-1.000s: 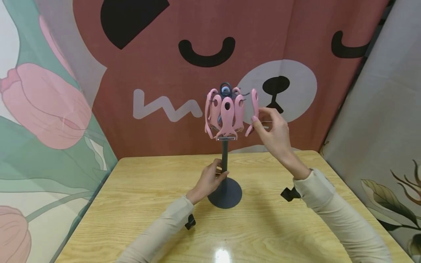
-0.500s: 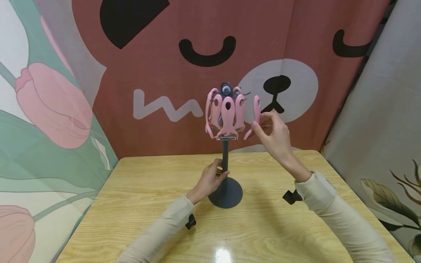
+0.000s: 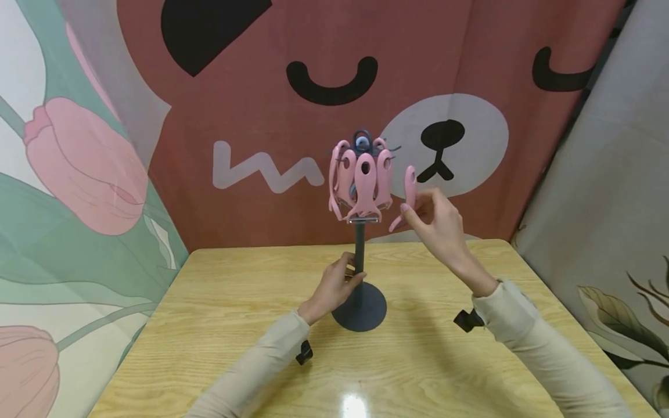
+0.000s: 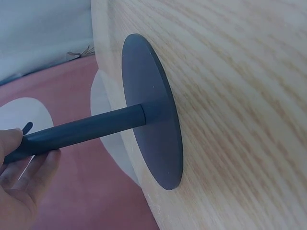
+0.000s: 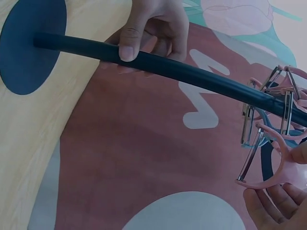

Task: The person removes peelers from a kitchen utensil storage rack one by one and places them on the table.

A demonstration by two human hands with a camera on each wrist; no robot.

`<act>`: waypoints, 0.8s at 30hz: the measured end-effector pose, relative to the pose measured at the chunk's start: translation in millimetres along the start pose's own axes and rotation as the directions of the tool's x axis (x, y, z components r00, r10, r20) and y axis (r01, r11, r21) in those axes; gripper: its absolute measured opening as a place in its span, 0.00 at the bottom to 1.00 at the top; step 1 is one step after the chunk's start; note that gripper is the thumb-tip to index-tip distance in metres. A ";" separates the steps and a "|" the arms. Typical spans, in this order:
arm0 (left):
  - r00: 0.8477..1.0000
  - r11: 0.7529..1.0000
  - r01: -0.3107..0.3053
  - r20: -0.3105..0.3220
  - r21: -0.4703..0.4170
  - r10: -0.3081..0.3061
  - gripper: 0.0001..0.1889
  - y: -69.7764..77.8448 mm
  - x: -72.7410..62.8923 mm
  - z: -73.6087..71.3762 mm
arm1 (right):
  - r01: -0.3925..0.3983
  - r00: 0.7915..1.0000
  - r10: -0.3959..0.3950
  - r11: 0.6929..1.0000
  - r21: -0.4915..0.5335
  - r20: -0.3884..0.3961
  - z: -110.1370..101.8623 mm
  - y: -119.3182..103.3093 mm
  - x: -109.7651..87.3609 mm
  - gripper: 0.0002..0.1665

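A dark stand with a round base and upright pole stands on the table. My left hand holds the pole between thumb and fingers, low down above the base; the left wrist view shows the same grip. Several pink Y-shaped peelers hang by their handle holes from hooks at the stand's top, blades downward. To their right, my right hand pinches one more pink peeler by its handle, apart from the hooks. Its metal blade shows in the right wrist view. A blue piece is partly hidden among the hanging peelers.
The wooden table reaches back to a brown curtain printed with a bear face. Patterned curtains stand at the sides. Black wrist-camera mounts hang beneath both cuffs.
My right hand has lowered with the pink peeler, slightly outward from the stand's top. The left hand keeps its hold on the pole.
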State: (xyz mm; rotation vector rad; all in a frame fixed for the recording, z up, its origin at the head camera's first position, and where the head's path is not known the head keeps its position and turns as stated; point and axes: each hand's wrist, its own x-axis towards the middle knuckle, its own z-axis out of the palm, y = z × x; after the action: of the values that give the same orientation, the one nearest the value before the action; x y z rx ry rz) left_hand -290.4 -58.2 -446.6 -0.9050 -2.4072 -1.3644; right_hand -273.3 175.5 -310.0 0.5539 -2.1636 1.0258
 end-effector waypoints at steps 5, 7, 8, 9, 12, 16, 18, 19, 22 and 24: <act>1.000 1.000 0.010 0.009 0.004 -0.010 0.17 0.7 0.8 -0.1 | -0.032 0.999 0.032 0.999 -0.011 0.022 1.1 3.2 -4.1 0.17; 1.000 1.000 0.014 0.011 0.008 -0.014 0.17 0.6 1.1 -0.1 | -0.035 0.999 0.035 0.999 -0.005 0.027 2.3 4.4 -5.4 0.17; 1.000 1.000 0.016 0.013 0.009 -0.016 0.17 0.6 1.0 0.0 | -0.032 0.999 0.032 0.999 -0.003 0.029 3.0 5.2 -5.9 0.17; 1.000 1.000 0.019 0.014 0.011 -0.019 0.18 0.6 1.0 0.1 | -0.028 0.999 0.028 1.000 -0.002 0.030 3.6 6.1 -6.6 0.17; 0.999 1.000 0.027 0.020 0.005 -0.027 0.17 0.2 1.0 0.1 | -0.010 0.999 0.010 1.000 -0.004 0.033 6.1 9.1 -8.6 0.16; 0.999 1.000 0.029 0.026 -0.007 -0.029 0.16 0.1 1.3 -0.2 | 0.000 0.999 0.001 1.000 -0.019 0.036 8.0 12.6 -11.2 0.16; 0.999 0.999 0.032 0.028 -0.008 -0.031 0.16 0.2 1.9 -0.4 | -0.003 0.999 0.004 1.000 -0.019 0.037 8.6 13.8 -12.3 0.15; 0.999 0.999 0.032 0.029 -0.009 -0.032 0.16 0.3 2.1 -0.5 | -0.006 0.999 0.007 1.000 -0.018 0.038 8.7 14.3 -12.8 0.15; 0.999 0.999 0.032 0.027 -0.010 -0.032 0.16 -0.6 2.8 -0.3 | -0.010 0.999 0.011 1.000 -0.019 0.045 9.1 15.3 -14.0 0.15; 0.999 1.000 0.028 0.025 -0.010 -0.028 0.16 -1.0 3.0 -0.2 | -0.020 0.998 0.021 1.000 -0.021 0.055 9.2 15.9 -14.8 0.16</act>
State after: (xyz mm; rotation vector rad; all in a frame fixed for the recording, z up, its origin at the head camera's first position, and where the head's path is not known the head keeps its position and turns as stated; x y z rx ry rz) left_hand -293.3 -57.5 -445.8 -0.8997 -2.4422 -1.3845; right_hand -276.5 179.1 -333.1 0.5573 -2.2298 1.0094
